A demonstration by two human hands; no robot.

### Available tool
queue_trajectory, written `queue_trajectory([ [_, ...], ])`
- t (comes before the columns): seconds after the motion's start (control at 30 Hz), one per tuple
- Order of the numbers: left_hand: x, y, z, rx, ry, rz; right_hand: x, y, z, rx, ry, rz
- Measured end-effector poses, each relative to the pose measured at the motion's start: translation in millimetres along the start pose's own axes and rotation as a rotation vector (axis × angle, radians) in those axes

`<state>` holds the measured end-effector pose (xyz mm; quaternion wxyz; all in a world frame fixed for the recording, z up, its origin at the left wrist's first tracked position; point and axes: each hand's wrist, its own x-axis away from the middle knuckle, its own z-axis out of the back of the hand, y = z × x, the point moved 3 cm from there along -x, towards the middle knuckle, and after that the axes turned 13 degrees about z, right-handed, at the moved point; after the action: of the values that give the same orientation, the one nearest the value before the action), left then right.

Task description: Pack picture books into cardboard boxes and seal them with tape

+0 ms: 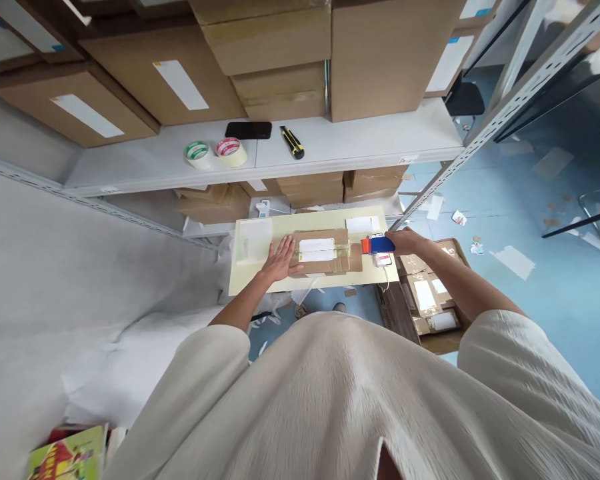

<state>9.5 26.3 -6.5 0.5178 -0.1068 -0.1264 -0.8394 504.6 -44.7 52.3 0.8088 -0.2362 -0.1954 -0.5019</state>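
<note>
A flat brown cardboard parcel (pixel 325 253) with white labels lies on a pale yellow board (pixel 260 273). My left hand (pixel 280 259) rests flat on the parcel's left end, fingers spread. My right hand (pixel 405 241) grips a blue and orange tape dispenser (pixel 377 245) at the parcel's right end. A strip of clear tape runs along the top of the parcel.
On the grey shelf (pixel 330 143) above lie two tape rolls (pixel 215 153), a black phone (pixel 249 130) and a yellow-black utility knife (pixel 292 142), with large cardboard boxes behind. An open carton (pixel 430 293) of packages sits on the blue floor at right. White wrapping lies at left.
</note>
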Motion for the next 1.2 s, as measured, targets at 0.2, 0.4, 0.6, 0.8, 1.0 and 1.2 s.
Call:
queue_trajectory([
  [0.2,1.8,1.8,4.2,-0.027,-0.02,0.012,-29.7,-28.8,5.4,-0.017,0.023,0.001],
  [0.4,1.9,5.9,9.5,-0.034,-0.045,0.037,-53.1,-50.4,13.3,0.014,0.048,0.025],
  [0.6,2.3,6.5,11.5,-0.032,-0.045,0.036,-63.8,-58.3,10.3,0.076,0.082,0.038],
  [0.8,3.7,8.2,11.9,-0.035,-0.051,0.043,-62.9,-51.3,-5.1,-0.013,0.072,-0.037],
  [1.0,5.7,4.3,12.3,-0.011,-0.019,0.03,-42.0,-17.4,-18.0,-0.231,0.141,-0.317],
  [1.2,14.5,-8.3,12.1,0.008,-0.011,0.032,-47.0,-20.3,-29.8,-0.456,0.224,-0.432],
])
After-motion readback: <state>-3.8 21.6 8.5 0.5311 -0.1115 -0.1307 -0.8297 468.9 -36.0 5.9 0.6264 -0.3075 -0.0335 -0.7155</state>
